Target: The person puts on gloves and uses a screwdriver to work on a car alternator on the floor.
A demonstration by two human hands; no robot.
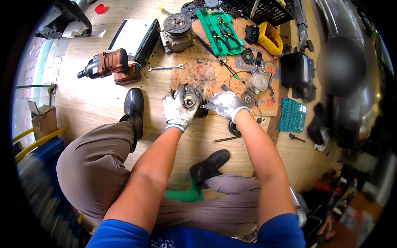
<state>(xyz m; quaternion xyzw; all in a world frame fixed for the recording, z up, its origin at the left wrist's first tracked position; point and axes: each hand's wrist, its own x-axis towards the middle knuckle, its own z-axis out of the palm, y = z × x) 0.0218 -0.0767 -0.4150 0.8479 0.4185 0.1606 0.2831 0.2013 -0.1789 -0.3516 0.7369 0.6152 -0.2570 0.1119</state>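
Observation:
My left hand [177,106], in a white knit glove, is wrapped round the left side of a greasy round metal machine part [189,101] with a ringed bore at its centre. Close by on the right, my gloved right hand [227,104] is closed round a slim metal tool [210,106]. Its tip points left at the part's edge; whether it touches I cannot tell. The fingers hide most of the tool, so its kind does not show. Both hands are just above the floor, at the near left edge of a flattened cardboard sheet [198,76].
Beyond lie a combination wrench [165,67], an orange-brown cordless impact wrench [105,66], a compressor [177,35] and a green case of pliers [219,31]. Rightward are a coil [258,83], a black box [295,74] and a teal socket case [292,115]. A rod [227,139] lies nearer.

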